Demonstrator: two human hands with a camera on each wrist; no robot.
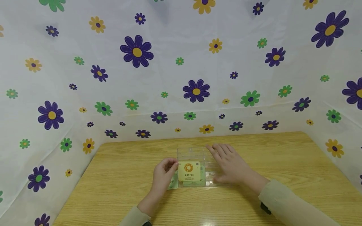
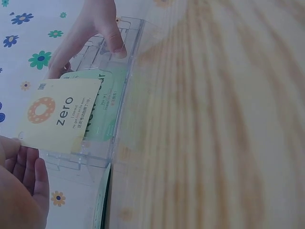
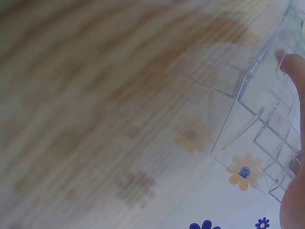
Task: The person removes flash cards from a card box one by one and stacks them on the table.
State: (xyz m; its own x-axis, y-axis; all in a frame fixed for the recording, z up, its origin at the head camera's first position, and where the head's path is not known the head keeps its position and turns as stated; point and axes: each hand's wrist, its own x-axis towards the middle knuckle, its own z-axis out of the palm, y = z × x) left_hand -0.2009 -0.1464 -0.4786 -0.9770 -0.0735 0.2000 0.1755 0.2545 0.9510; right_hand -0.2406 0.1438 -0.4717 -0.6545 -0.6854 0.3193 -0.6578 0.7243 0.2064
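A yellow card (image 1: 189, 171) printed "zero" with an orange ring is pinched at its left edge by my left hand (image 1: 164, 175). It overlaps a green card (image 1: 195, 183) that lies in the left part of a clear plastic box (image 1: 190, 151). My right hand (image 1: 230, 163) rests over the box's right part, fingers straight and spread, thumb toward the near side. In the right wrist view, the right thumb (image 3: 291, 64) shows against the clear box (image 3: 267, 114). The left wrist view shows the yellow card (image 2: 57, 114) tilted above the green card (image 2: 106, 109).
Another green card (image 1: 173, 182) lies at the box's left side, partly behind the left hand. Box and cards are on a wood-grain table (image 1: 127, 201). A white cloth (image 1: 169, 75) with printed flowers rises behind the table and along both sides.
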